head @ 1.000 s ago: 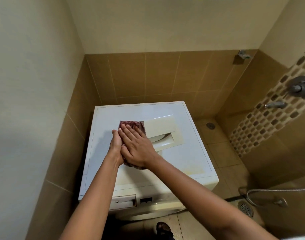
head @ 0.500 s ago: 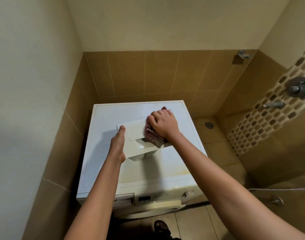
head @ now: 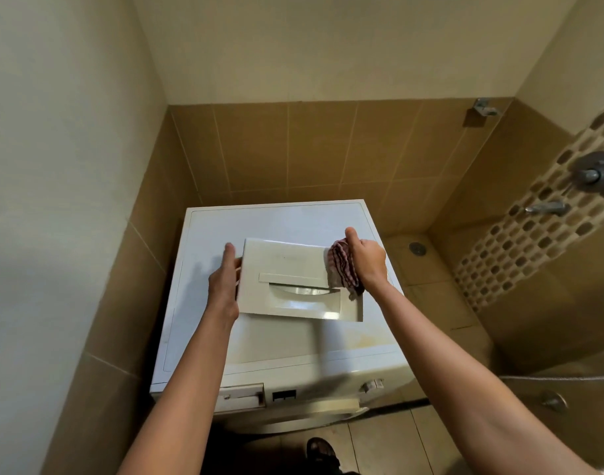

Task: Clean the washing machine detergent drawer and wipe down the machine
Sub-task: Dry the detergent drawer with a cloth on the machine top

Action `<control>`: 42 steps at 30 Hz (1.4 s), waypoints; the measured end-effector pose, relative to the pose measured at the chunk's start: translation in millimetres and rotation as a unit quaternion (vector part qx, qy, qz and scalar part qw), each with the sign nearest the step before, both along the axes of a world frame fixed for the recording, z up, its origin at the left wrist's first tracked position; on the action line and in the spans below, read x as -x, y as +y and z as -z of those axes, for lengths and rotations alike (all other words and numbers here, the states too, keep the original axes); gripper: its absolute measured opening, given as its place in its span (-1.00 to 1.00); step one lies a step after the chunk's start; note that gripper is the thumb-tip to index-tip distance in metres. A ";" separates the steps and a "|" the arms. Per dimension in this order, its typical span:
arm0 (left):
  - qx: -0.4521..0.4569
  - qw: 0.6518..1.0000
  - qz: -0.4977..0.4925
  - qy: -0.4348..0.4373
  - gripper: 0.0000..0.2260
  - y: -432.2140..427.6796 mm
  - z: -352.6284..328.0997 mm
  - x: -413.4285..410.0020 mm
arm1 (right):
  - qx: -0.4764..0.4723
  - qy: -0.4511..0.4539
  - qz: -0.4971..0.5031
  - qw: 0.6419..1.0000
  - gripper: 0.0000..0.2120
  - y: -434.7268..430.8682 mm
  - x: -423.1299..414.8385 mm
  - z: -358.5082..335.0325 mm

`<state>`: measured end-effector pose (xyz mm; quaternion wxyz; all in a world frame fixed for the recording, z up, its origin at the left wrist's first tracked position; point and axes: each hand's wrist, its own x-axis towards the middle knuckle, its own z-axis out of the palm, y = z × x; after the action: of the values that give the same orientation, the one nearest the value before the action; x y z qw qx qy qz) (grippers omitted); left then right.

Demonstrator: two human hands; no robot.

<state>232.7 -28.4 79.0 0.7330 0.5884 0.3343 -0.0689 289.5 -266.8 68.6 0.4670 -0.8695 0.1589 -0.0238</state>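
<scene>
The white detergent drawer is lifted above the top of the white washing machine, its front panel with the recessed handle facing me. My left hand holds the drawer's left end, thumb up and fingers behind it. My right hand grips a bunched red-and-white checked cloth against the drawer's right end. The machine's empty drawer slot shows at the front left.
The machine stands in a corner, with a cream wall at the left and brown tiles behind. To the right are the shower floor with a drain, a tap and a mixer. A sandalled foot is below.
The drawer has risen off the machine top and turned its front face toward me. My right hand moved the cloth from the drawer's left part to its right end.
</scene>
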 end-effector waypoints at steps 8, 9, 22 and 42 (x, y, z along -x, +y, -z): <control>0.118 0.981 -0.117 0.098 -0.25 -27.3 26.4 37.4 | -0.094 -0.099 0.094 0.986 -0.54 29.0 57.7 19.5; 0.128 0.984 -0.096 0.077 -0.26 -34.3 27.4 38.7 | -0.106 -0.111 0.094 0.984 -0.57 35.1 64.1 22.7; 0.012 0.997 0.011 0.075 -0.31 -31.9 69.8 12.0 | -0.030 -0.147 -0.192 0.970 -0.59 80.9 118.5 79.9; -0.108 0.991 0.070 0.040 -0.25 -29.6 103.0 -3.0 | 0.135 0.036 -0.175 0.975 -0.61 62.4 -16.3 86.0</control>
<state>235.7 -58.1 -24.0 0.6447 0.6827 0.3269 -0.1072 305.8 -204.4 -17.4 0.3360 -0.9392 0.0165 0.0685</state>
